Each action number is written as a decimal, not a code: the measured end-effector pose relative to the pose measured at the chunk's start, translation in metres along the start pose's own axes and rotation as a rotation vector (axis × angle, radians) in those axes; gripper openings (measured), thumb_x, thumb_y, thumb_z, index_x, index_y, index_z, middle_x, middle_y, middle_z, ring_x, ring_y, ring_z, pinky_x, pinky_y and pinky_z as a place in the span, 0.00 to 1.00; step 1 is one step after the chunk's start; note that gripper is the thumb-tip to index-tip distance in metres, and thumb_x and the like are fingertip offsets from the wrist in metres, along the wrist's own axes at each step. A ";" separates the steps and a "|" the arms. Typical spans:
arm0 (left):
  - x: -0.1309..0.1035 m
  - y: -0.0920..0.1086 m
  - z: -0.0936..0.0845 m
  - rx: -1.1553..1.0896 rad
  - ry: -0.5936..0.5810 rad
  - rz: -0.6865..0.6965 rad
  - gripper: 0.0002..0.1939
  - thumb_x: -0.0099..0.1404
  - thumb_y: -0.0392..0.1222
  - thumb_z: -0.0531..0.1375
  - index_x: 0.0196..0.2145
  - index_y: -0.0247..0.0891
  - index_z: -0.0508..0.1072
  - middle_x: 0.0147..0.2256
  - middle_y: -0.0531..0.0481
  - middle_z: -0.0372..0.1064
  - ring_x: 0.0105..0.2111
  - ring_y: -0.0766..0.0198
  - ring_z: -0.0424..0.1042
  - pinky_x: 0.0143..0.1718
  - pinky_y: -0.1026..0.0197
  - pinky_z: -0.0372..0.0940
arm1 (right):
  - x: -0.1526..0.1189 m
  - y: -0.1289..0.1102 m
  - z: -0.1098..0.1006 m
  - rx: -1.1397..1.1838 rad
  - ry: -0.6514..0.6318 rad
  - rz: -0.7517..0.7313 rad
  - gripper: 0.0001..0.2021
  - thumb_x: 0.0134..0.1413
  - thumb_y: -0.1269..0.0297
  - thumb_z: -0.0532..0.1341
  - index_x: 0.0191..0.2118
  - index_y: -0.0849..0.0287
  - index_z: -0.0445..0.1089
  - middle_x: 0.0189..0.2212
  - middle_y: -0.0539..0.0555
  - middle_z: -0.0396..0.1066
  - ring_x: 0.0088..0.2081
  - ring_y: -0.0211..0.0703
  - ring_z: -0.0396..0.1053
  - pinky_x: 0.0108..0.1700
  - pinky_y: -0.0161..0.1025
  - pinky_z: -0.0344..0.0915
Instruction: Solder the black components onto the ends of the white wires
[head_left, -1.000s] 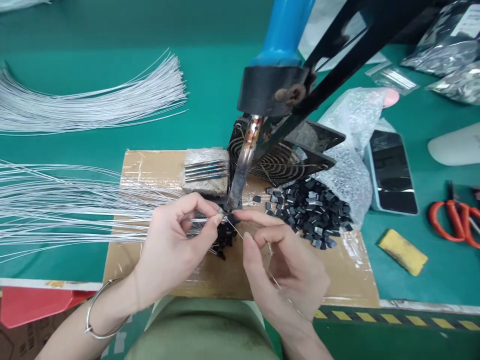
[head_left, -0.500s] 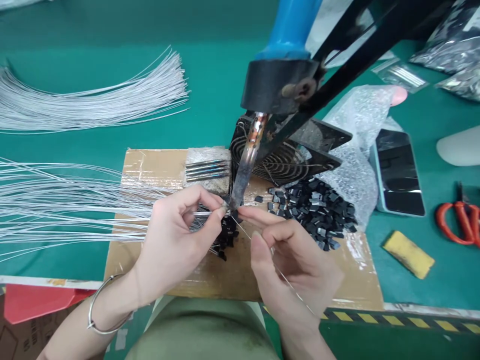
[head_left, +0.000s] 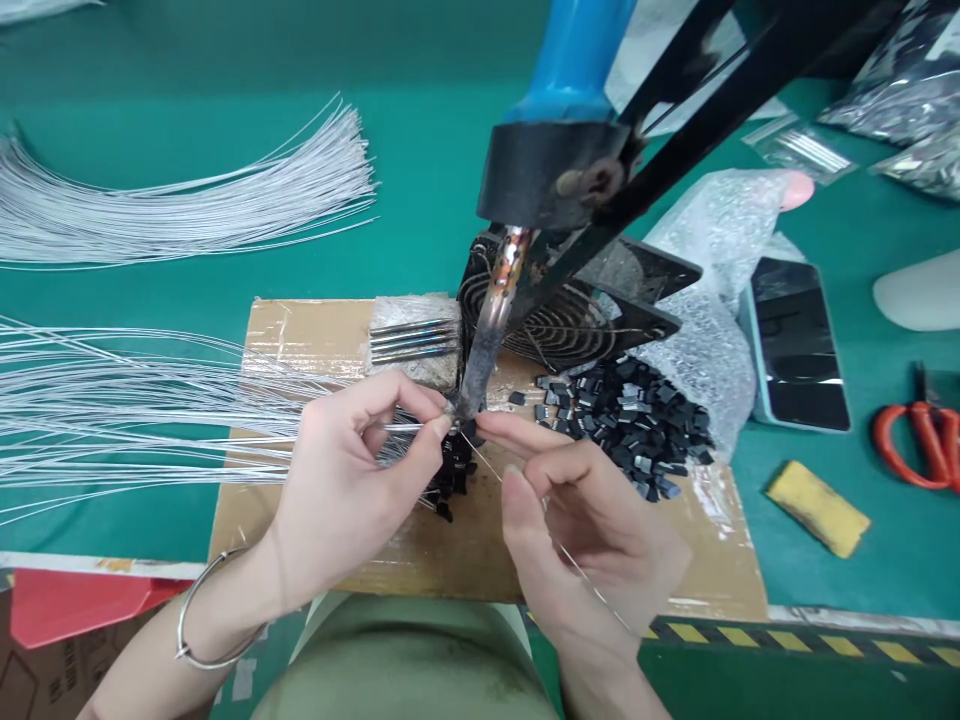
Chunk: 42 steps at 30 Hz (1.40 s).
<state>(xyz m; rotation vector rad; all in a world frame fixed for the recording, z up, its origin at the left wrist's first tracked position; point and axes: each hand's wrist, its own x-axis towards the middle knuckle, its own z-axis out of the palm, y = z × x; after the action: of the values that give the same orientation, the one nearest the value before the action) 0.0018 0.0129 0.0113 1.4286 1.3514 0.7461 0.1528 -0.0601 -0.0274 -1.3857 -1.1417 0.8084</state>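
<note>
Just below the tip of a mounted soldering iron (head_left: 489, 335), my left hand (head_left: 367, 465) pinches the end of a white wire (head_left: 405, 428) between thumb and forefinger. My right hand (head_left: 589, 520) is closed on a thin strand of solder wire (head_left: 486, 458), which runs across the palm and points up at the iron's tip. The right forefinger reaches toward a small black part beside the tip, but whether it touches is hard to tell. Under the left fingers lie white wires with black ends (head_left: 452, 470), partly hidden by the hand.
Loose small black connectors (head_left: 637, 415) are heaped on the cardboard (head_left: 405, 565), right of the hands. Behind stands a black fan (head_left: 562, 300). A bundle of white wires (head_left: 225, 205) lies back left. A phone (head_left: 799, 345), yellow sponge (head_left: 817, 507) and red-handled cutters (head_left: 911, 445) lie to the right.
Both hands stay nearly where they were, still at the iron's tip. The soldering iron and its arm appear shifted very slightly left.
</note>
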 end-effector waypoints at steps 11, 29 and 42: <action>-0.001 0.000 0.001 0.026 0.010 0.029 0.05 0.65 0.33 0.65 0.30 0.37 0.76 0.34 0.50 0.81 0.29 0.66 0.74 0.26 0.64 0.60 | -0.001 0.000 0.001 0.012 0.001 -0.015 0.10 0.62 0.77 0.64 0.33 0.54 0.69 0.52 0.54 0.83 0.52 0.48 0.83 0.57 0.43 0.77; 0.000 -0.001 0.003 0.014 0.016 0.079 0.06 0.64 0.29 0.64 0.30 0.35 0.76 0.33 0.52 0.81 0.32 0.69 0.75 0.32 0.69 0.66 | -0.003 0.004 0.005 0.041 0.044 -0.027 0.09 0.62 0.76 0.65 0.34 0.55 0.70 0.51 0.55 0.83 0.52 0.49 0.82 0.57 0.45 0.77; -0.002 0.000 0.002 0.072 0.021 0.103 0.06 0.65 0.31 0.63 0.29 0.36 0.76 0.32 0.52 0.79 0.25 0.71 0.66 0.25 0.65 0.59 | -0.002 0.002 0.009 -0.034 0.091 -0.074 0.09 0.62 0.75 0.65 0.33 0.55 0.70 0.48 0.56 0.84 0.48 0.48 0.84 0.55 0.45 0.79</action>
<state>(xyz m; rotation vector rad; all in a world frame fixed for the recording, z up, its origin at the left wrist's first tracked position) 0.0029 0.0104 0.0107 1.5613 1.3401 0.7882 0.1443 -0.0586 -0.0308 -1.3861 -1.1340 0.6699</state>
